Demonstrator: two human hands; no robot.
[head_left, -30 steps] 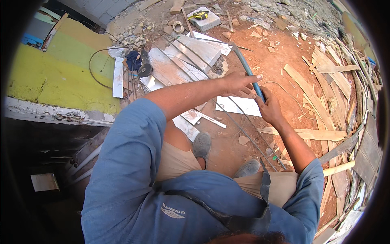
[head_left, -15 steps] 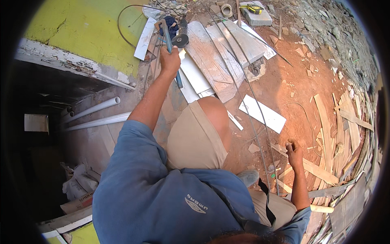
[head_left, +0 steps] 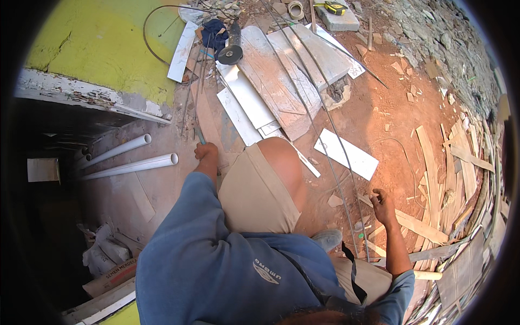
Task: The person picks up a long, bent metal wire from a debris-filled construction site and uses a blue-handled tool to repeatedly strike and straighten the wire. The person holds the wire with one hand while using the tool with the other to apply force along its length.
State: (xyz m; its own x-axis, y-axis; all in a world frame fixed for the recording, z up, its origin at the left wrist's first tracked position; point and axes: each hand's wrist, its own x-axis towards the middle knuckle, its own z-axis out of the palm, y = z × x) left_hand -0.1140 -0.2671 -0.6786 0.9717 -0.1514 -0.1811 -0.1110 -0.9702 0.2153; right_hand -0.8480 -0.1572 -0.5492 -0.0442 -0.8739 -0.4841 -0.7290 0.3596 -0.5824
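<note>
My left hand [head_left: 207, 154] is closed round the blue handle of a tool [head_left: 200, 134], beside my bent left knee. Only a short length of the handle shows above the fist; its far end is hard to make out. Out to the right, my right hand [head_left: 383, 207] hangs loosely curled above the soil, fingers a little apart and nothing visible in them. Ahead lie an angle grinder [head_left: 233, 46] with a dark disc, white tile strips [head_left: 238, 115], and a dusty reddish slab [head_left: 279, 86]. A separate white tile piece [head_left: 346, 154] lies between my knee and right hand.
White pipes [head_left: 130, 166] stick out of a dark opening at left, below a green wall [head_left: 108, 49]. Thin steel rods [head_left: 303, 100] cross the ground ahead. Wood strips [head_left: 433, 184] are piled at right. A yellow tape measure [head_left: 335, 7] rests on a block at the back.
My left hand has come back toward my body and down with the blue-handled tool, away from the grinder. The right hand has shifted slightly left, its fingers loosening.
</note>
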